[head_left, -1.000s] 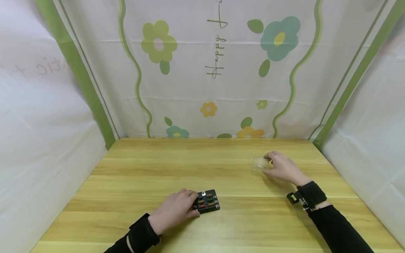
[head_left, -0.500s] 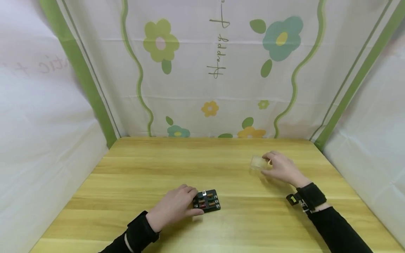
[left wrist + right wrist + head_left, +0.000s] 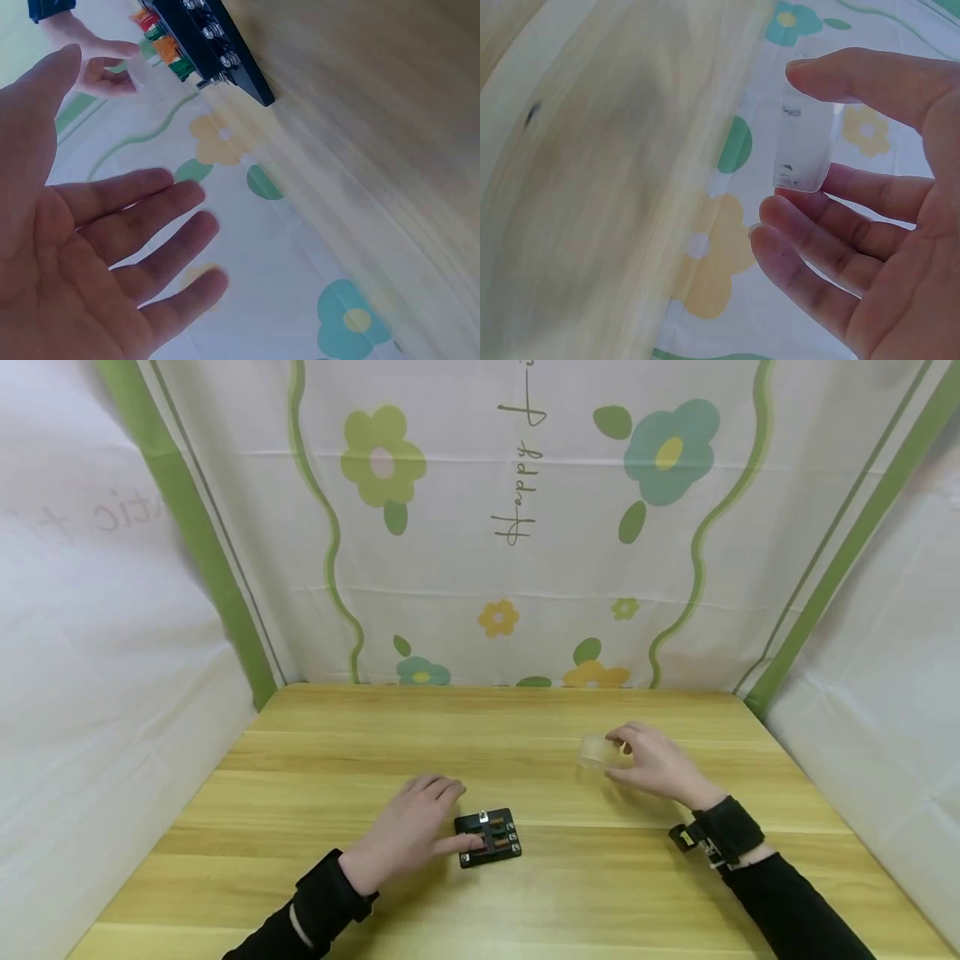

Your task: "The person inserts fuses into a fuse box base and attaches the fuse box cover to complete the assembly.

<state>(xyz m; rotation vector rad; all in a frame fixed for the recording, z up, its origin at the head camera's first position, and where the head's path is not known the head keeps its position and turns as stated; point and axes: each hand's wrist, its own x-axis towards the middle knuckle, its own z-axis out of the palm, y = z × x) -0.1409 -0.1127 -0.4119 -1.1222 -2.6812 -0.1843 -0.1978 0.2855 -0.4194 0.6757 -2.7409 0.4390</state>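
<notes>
A black fuse block with orange, green and red blade fuses and metal screws lies flat on the table. Just left of it is my left hand, fingers straight and spread, its thumb over the block's left part. The left wrist view shows that palm bare, with the fuse block beyond the thumb. Further back on the right, my right hand holds a small clear plastic cover between thumb and fingers. In the right wrist view, the clear cover is pinched upright above the tabletop.
The wooden table spans the space in front of me. White curtains with printed flowers stand along its back edge and both sides. A small dark mark shows on the wood in the right wrist view.
My left hand has let go of the fuse block, its fingers straightening and shifting away from me. The right hand has carried the clear cover a little to the left.
</notes>
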